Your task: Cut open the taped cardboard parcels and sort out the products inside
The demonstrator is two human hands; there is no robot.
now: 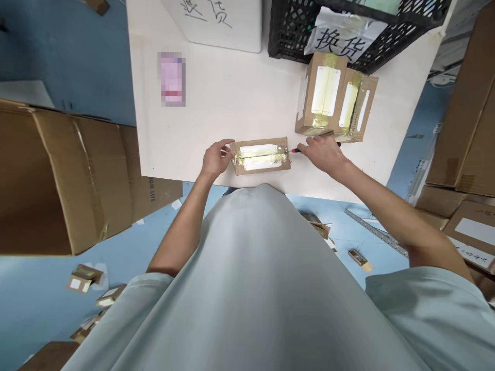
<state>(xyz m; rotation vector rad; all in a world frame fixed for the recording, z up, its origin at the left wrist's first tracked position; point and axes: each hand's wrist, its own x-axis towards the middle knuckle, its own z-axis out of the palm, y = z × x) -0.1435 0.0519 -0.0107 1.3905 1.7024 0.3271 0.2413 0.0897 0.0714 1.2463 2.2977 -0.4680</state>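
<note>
A small cardboard box point(261, 155) sealed with yellowish tape, with white labels on top, lies near the front edge of the white table point(224, 103). My left hand point(217, 158) grips the box's left end between thumb and fingers. In my right hand point(324, 153) is a screwdriver point(296, 150) with a red and black handle, its thin shaft pointing left at the box's right end. The shaft's tip meets the tape seam there; how deep it goes I cannot tell. Behind my right hand stand two taped cardboard boxes, a taller one point(325, 93) and a narrower one point(352, 105).
A black plastic crate point(290, 31) with a handwritten paper sign point(344, 37) stands at the back right. Beside it is a white container point(228, 28) with writing. A blurred pink item point(172, 79) lies at the left. A large open carton point(96, 175) borders the table's left side.
</note>
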